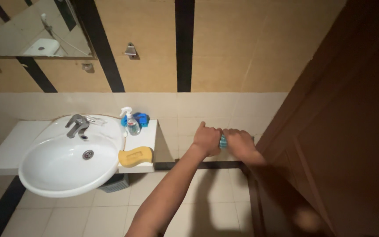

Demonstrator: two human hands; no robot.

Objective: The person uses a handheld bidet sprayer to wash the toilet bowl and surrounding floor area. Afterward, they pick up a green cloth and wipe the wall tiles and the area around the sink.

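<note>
Beige bathroom tiles with black stripes back a white basin point(62, 162) at the left, a yellow sponge point(135, 156) and a small spray bottle point(131, 123) on its shelf. Further right, the left hand point(207, 139) and right hand point(239, 143) are both closed around a small teal-blue object point(223, 141), mostly hidden between the fists, held out near the brown door point(352, 123).
</note>
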